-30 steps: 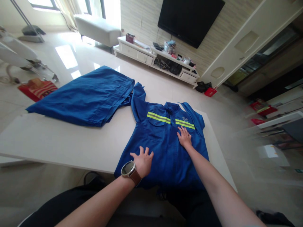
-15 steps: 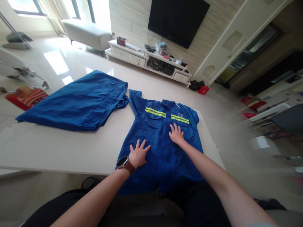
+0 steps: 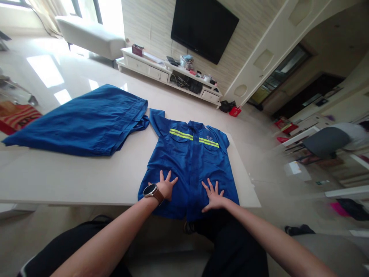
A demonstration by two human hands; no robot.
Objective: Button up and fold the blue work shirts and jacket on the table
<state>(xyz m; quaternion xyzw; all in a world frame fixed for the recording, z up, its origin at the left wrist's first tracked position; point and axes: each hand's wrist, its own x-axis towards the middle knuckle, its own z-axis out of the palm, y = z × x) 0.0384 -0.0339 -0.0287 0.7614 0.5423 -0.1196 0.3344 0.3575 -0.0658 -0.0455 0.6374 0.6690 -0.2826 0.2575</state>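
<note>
We have a blue work jacket (image 3: 191,169) laid front up on the white counter (image 3: 72,181), its collar at the far end and its near hem reaching over the counter's near edge. Our left hand (image 3: 166,188) rests on the lower left part of the jacket, fingers spread wide and holding nothing; a round-faced wristwatch (image 3: 150,190) on a brown strap sits at that wrist. Our right hand (image 3: 213,197) lies on the lower right part, just in from the hem, its fingers fanned wide too. The jacket's front placket runs between the two hands, well apart from each other.

Across the chest, on either side of the placket, we see yellow reflective stripes (image 3: 181,134) (a small pale logo sits above the right one). One sleeve angles out to the far left; the other is bent in at the far right.

To the left of the jacket, folded blue trousers (image 3: 83,123) lie on the counter, their waistband end toward the jacket sleeve. Beyond, on the far side of the room, a black television (image 3: 204,29) hangs above a low white TV cabinet (image 3: 211,96).
</note>
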